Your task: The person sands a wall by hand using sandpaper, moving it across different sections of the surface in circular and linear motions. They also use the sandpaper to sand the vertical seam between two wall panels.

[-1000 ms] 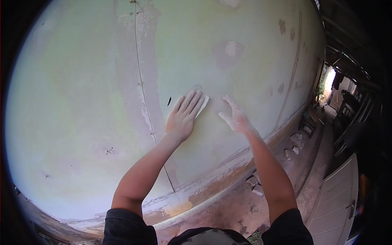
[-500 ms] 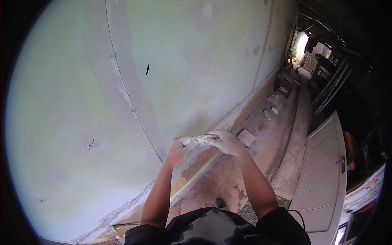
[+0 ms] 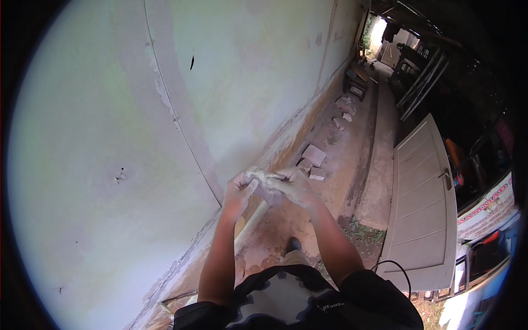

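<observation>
Both hands meet in front of my chest, close to the pale green wall [image 3: 231, 82]. Between them is a crumpled whitish plastic bag [image 3: 268, 192], partly see-through, that sags below the fingers. My left hand [image 3: 238, 190] is closed on its left side, thumb pressed on top. At the other side my right hand [image 3: 295, 187] grips it with thumb and fingers. White powder or paste coats the fingers of both hands. What the bag contains is mostly hidden by the fingers.
A grey-beige door [image 3: 423, 209] leans open on the right. Stone blocks [image 3: 314, 155] and rubble [image 3: 345, 104] lie along the wall's foot. My shoe [image 3: 293, 244] is on the stained concrete floor. A long crack [image 3: 181, 129] runs down the wall.
My view has shifted, so the floor, blocks and door appear further left and higher. Both hands stay on the bag, whose lower part now hangs in view.
</observation>
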Demonstrator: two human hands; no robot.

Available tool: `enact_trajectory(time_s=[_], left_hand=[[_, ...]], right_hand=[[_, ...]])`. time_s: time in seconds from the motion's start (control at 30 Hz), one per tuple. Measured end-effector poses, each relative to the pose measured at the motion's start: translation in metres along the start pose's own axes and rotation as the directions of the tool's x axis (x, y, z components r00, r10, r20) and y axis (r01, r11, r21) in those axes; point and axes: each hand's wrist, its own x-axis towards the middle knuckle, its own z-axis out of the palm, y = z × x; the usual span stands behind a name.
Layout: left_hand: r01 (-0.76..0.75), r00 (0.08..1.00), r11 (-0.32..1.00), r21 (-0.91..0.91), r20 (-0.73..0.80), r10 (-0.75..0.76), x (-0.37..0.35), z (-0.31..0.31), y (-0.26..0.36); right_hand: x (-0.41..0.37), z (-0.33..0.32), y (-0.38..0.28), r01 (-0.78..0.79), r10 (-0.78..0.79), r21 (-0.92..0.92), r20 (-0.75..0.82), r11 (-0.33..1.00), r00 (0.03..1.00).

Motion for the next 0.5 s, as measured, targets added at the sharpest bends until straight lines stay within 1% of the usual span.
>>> enact_trajectory(time_s=[0.03, 0.07, 0.1, 0.13, 0.17, 0.2, 0.23, 0.27, 0.3, 0.33, 0.37, 0.4, 0.43, 0.47, 0.5], left_hand=[[0.04, 0.998, 0.998, -0.052, 0.043, -0.038, -0.005, 0.001, 0.011], [0.08, 0.993, 0.992, -0.101, 0.089, -0.071, -0.008, 0.002, 0.02], [0.085, 0.992, 0.991, -0.1, 0.097, -0.075, -0.011, 0.003, 0.023], [0.027, 0.984, 0.998, 0.056, 0.173, -0.036, -0.013, 0.005, 0.025], [-0.047, 0.967, 0.978, 0.205, 0.253, -0.006, -0.013, 0.007, 0.029], [-0.05, 0.965, 0.978, 0.203, 0.262, -0.005, -0.013, 0.008, 0.038], [-0.032, 0.979, 0.997, 0.071, 0.203, 0.017, -0.012, 0.011, 0.051], [-0.024, 0.989, 0.998, -0.064, 0.143, 0.033, -0.01, 0.013, 0.058], [-0.03, 0.988, 0.997, -0.066, 0.15, 0.039, -0.006, 0.01, 0.055], [-0.038, 0.991, 0.994, 0.1, 0.129, 0.025, 0.001, 0.004, 0.045], [-0.041, 0.995, 0.964, 0.264, 0.103, 0.014, 0.007, 0.0, 0.034], [-0.042, 0.994, 0.963, 0.266, 0.109, 0.014, 0.01, -0.001, 0.024], [-0.062, 0.992, 0.924, 0.377, 0.128, 0.015, 0.011, 0.001, 0.016], [-0.085, 0.989, 0.871, 0.483, 0.145, 0.016, 0.011, -0.001, 0.01], [-0.09, 0.989, 0.87, 0.484, 0.149, 0.019, 0.008, -0.002, 0.011]], right_hand=[[-0.003, 0.003, -0.002, -0.007, 0.007, 0.003, -0.006, 1.0, 1.0], [-0.003, 0.003, -0.005, 0.011, -0.015, -0.05, -0.079, 0.999, 0.997], [-0.003, 0.003, -0.009, 0.029, -0.044, -0.104, -0.152, 0.994, 0.987], [-0.007, 0.001, -0.017, 0.023, -0.056, -0.256, -0.123, 0.966, 0.991], [-0.009, 0.003, -0.014, 0.023, -0.058, -0.256, -0.132, 0.966, 0.989], [-0.008, 0.006, -0.013, 0.027, -0.065, -0.218, -0.171, 0.976, 0.983], [-0.007, 0.008, -0.013, 0.036, -0.073, -0.182, -0.205, 0.983, 0.976], [-0.007, 0.007, -0.014, 0.041, -0.081, -0.188, -0.209, 0.981, 0.975], [-0.009, 0.01, -0.023, 0.046, -0.097, -0.247, -0.2, 0.968, 0.975], [-0.012, 0.014, -0.03, 0.049, -0.111, -0.303, -0.192, 0.952, 0.975], [-0.012, 0.02, -0.034, 0.05, -0.114, -0.304, -0.197, 0.951, 0.974], [-0.012, 0.027, -0.036, 0.068, -0.128, -0.403, -0.121, 0.912, 0.984], [-0.011, 0.032, -0.038, 0.094, -0.134, -0.496, -0.045, 0.863, 0.99], [-0.008, 0.03, -0.03, 0.065, -0.099, -0.396, -0.066, 0.916, 0.993], [-0.005, 0.027, -0.019, 0.068, -0.103, -0.396, -0.068, 0.916, 0.992]])
